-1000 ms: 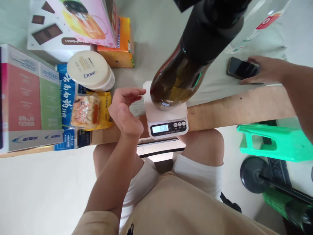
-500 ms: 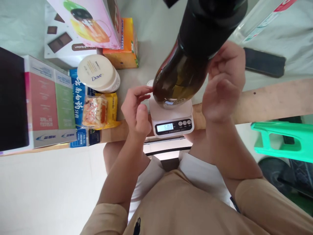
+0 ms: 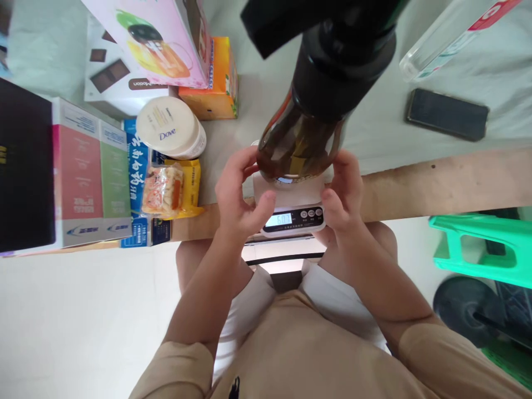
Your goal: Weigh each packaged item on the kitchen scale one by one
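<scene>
Bottle (image 3: 305, 138) stands upright on a small white scale (image 3: 291, 202), right at the near edge of the counter (image 3: 436, 177). It is a big dark bottle with brown liquid inside and a black top that comes up close to the camera. The weighing looks to be partly done: the bottle is on the scale and the little screen is lit with numbers, but they are too blurry to read for sure. The lifting off is still left, I think.

The left hand (image 3: 239, 194) is at 9 o'clock of the bottle, fingers curled around its bottom part and touching it. The right hand (image 3: 343, 191) is at 3 o'clock, also pressed on the bottle's side. Both hands are clamped on the bottle, 1 on each side.

At 10 o'clock of the scale sits a round white tub (image 3: 170, 128) that says "Dove". Just under it lies a yellow snack pack (image 3: 168, 191). Beside that is a blue box (image 3: 137, 166) with white Chinese writing. Farther at 9 o'clock is a red and green box (image 3: 87, 174). At 11 o'clock there is an orange box (image 3: 216, 83) and a pink box (image 3: 158, 39) with a teapot picture. A white box (image 3: 116, 83) says something like "Mobon", upside down.

At 2 o'clock a black phone (image 3: 446, 114) lies flat, and a clear bottle (image 3: 449, 36) with a red label lies past it.
</scene>
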